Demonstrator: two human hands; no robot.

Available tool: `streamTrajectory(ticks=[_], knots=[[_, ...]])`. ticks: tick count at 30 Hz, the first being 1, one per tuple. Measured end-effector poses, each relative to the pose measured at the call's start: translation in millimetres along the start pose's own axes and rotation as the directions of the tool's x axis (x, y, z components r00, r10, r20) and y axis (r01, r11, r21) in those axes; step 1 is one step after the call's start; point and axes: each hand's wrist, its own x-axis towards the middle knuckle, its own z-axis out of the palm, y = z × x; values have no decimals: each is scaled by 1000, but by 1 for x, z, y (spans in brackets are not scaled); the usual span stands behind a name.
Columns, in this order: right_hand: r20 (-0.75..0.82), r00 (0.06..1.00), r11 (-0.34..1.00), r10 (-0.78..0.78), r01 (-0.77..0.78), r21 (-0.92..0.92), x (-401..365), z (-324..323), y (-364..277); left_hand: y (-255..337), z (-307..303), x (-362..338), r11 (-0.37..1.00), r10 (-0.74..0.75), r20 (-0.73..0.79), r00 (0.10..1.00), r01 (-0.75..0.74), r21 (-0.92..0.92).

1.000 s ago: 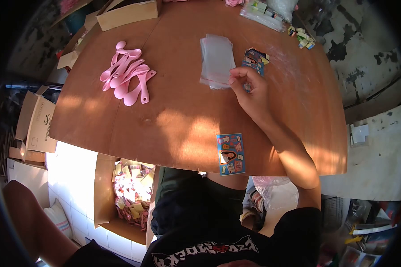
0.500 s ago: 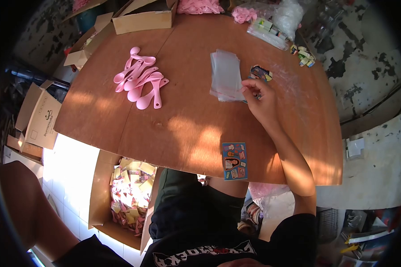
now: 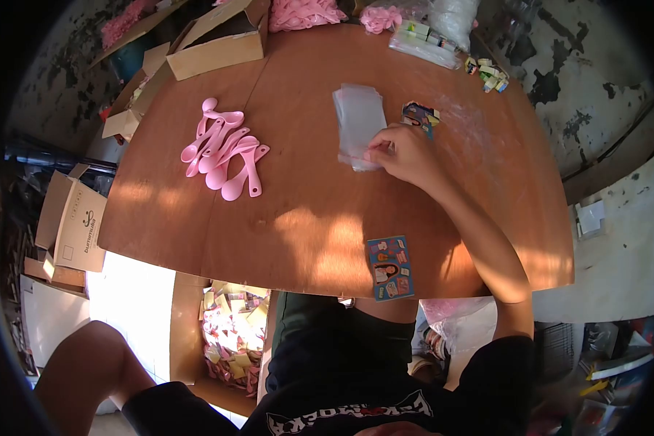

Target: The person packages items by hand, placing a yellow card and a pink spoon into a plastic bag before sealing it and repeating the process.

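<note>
1. Our clear bags [image 3: 360,116] lie on the desk [image 3: 301,156].
2. Our right hand [image 3: 410,155] curls at their near corner; pinching or not, we cannot tell.
3. Clinging film could lift several together.
4. Bumping the edge-side card [image 3: 391,267] could drop it.

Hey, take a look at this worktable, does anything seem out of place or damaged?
Yes. The blue illustrated card sits right at the wooden table's front edge, seeming to poke slightly over it. The pink spoons lie jumbled, and the wall beyond shows dark patches, as if its paint has flaked.
</note>
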Motion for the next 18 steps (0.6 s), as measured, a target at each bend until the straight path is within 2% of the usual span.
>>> streamTrajectory(ticks=[1, 2, 3, 4, 5, 6, 7, 8, 9, 10, 12, 13, 15, 16, 17, 18], knots=[[-8, 1000, 1000, 4, -4, 5, 2, 2, 2, -6, 0, -9, 1000, 24, -77, 997, -23, 22], [5, 999, 999, 35, -35, 37, 3, 3, 3, -15, 2, -34, 995, -35, -107, 994, 45, 86], [20, 998, 996, 63, -65, 66, 5, 4, 3, -35, 19, -58, 970, -34, -321, 946, 109, 218], [16, 998, 996, 62, -62, 65, 6, 5, 4, -34, 23, -84, 877, -408, -411, 815, 475, 71], [13, 999, 997, 48, -48, 57, 8, 5, 4, -32, 25, -113, 644, -713, -437, 548, 758, -100], [12, 999, 998, 33, -34, 47, 9, 6, 5, -59, 25, -150, 696, -708, 106, 698, 715, -62], [13, 1000, 999, 28, -29, 44, 10, 6, 6, -67, 45, -170, 480, -877, 121, 465, 846, 233], [-52, 999, 999, -2, 4, 39, 12, 7, 7, -72, 68, -177, 217, -966, 199, 167, 939, 266], [-117, 993, 999, -34, 38, 33, 14, 7, 6, -86, 82, -206, 219, -946, 305, 109, 909, 354], [-116, 992, 998, -42, 46, 32, 15, 6, 3, -98, 95, -239, 387, -898, 356, 257, 846, 367], [-80, 997, 996, -18, 25, 88, 14, 1, -3, -109, 116, -281, 307, -893, 430, 131, 878, 369], [-82, 996, 996, -22, 29, 83, 14, -1, -3, -109, 125, -295, 311, -893, 428, 137, 877, 367], [-170, 985, 997, 43, -32, 64, 14, -7, -1, -114, 141, -309, 317, -841, 537, 68, 865, 387], [-175, 983, 998, 46, -37, 58, 15, -13, 0, -113, 144, -311, 354, -821, 565, 84, 851, 388], [-257, 962, 994, 98, -80, 80, 15, -19, 2, -112, 147, -314, 358, -817, 571, 88, 852, 381], [-334, 931, 987, 149, -120, 106, 14, -23, 3, -111, 150, -314, 301, -846, 529, 66, 878, 373]])
